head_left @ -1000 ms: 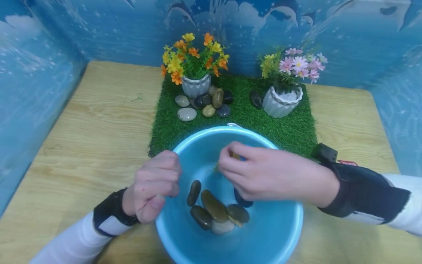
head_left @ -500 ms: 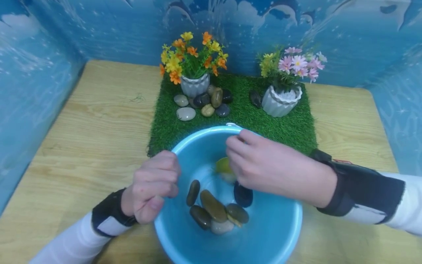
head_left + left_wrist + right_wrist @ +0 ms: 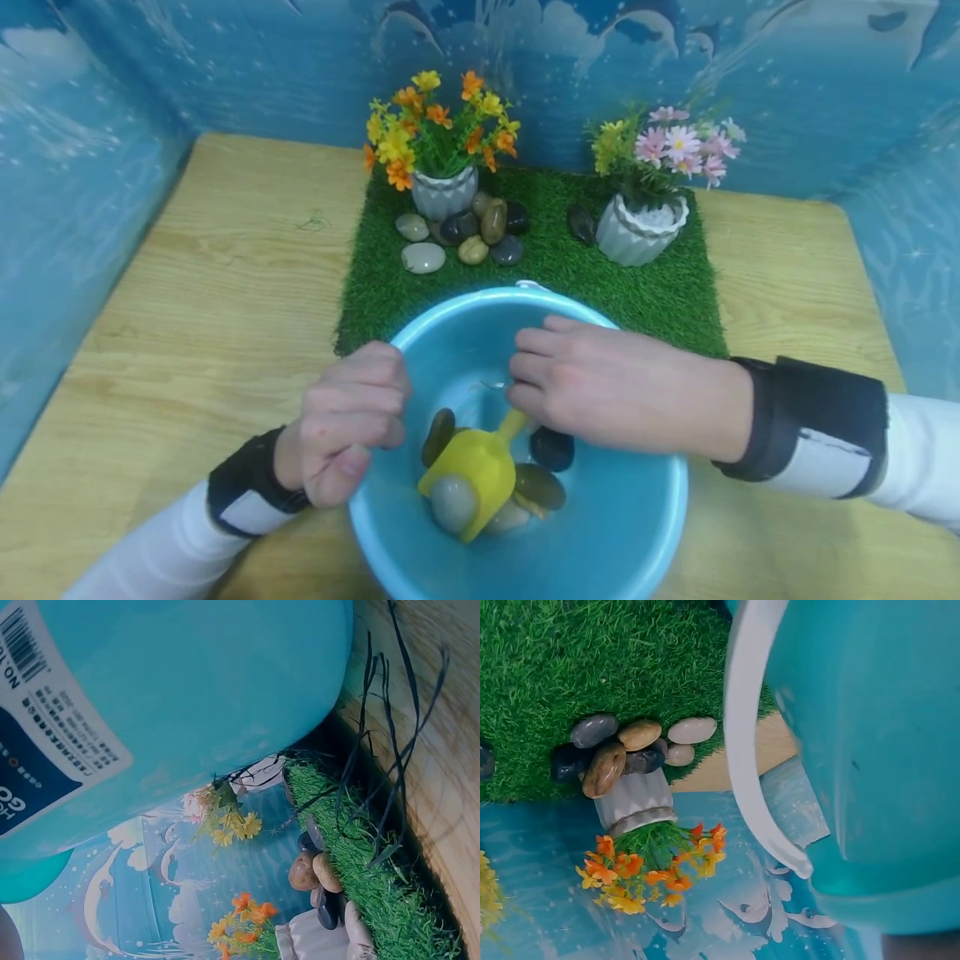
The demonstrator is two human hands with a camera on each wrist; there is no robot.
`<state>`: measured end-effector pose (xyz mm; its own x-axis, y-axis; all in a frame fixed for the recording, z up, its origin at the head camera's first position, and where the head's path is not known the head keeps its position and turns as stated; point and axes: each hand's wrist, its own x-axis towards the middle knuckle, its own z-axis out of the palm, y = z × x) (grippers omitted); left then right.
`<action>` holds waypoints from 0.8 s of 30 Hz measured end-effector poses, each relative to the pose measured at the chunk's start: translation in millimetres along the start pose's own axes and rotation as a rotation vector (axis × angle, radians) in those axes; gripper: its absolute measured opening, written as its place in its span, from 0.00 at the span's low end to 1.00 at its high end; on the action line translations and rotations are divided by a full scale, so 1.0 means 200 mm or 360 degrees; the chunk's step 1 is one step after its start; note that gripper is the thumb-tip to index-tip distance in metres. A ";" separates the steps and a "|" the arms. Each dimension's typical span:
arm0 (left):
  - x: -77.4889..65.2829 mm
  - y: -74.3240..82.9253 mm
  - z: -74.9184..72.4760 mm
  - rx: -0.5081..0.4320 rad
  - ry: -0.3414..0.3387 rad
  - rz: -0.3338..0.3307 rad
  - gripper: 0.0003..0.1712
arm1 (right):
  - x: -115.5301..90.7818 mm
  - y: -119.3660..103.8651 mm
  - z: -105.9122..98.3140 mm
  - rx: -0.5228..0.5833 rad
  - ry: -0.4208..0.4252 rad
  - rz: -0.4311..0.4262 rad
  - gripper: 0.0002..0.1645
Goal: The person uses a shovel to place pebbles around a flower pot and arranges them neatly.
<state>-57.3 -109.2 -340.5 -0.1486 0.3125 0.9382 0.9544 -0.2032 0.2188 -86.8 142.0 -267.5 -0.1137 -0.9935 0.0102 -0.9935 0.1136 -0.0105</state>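
Note:
In the head view my left hand (image 3: 352, 425) grips the left rim of a light blue bucket (image 3: 663, 517), fingers curled over the edge. My right hand (image 3: 592, 383), inside the bucket's upper right, holds the handle of a small yellow toy shovel (image 3: 480, 467). The shovel tilts down toward the near left, and a pale grey stone (image 3: 453, 504) lies on its blade. Around it are a black stone (image 3: 552, 450), a brown stone (image 3: 540, 486) and a dark stone (image 3: 438, 437). The blade hides other stones. My right fingertips are hidden behind the hand.
Behind the bucket lies an artificial grass mat (image 3: 555, 200). A pot of orange and yellow flowers (image 3: 446, 193) stands there among several stones (image 3: 424, 257), with a pot of pink flowers (image 3: 642, 229) to the right. The right wrist view shows the bucket's white handle (image 3: 742, 742).
My right hand has turned, bringing the shovel from the bucket's far side toward the near left over the stones. The pale stone now shows on its blade. My left hand stays on the rim.

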 end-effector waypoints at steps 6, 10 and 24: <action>0.01 0.00 0.00 -0.0010 0.0016 0.0005 0.28 | -0.01 0.02 -0.02 0.0202 0.0080 0.0033 0.07; 0.01 0.00 0.00 -0.0014 0.0014 0.0006 0.28 | -0.04 0.02 -0.04 0.0279 0.0165 0.0049 0.06; 0.02 0.00 0.00 0.0001 0.0019 0.0034 0.28 | -0.36 0.12 -0.02 0.0519 0.0649 0.0193 0.23</action>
<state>-57.9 -107.7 -337.3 -0.1311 0.2972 0.9458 0.9575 -0.2094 0.1985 -102.3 215.6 -263.7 -0.2861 -0.8811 0.3766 -0.9259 0.1531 -0.3454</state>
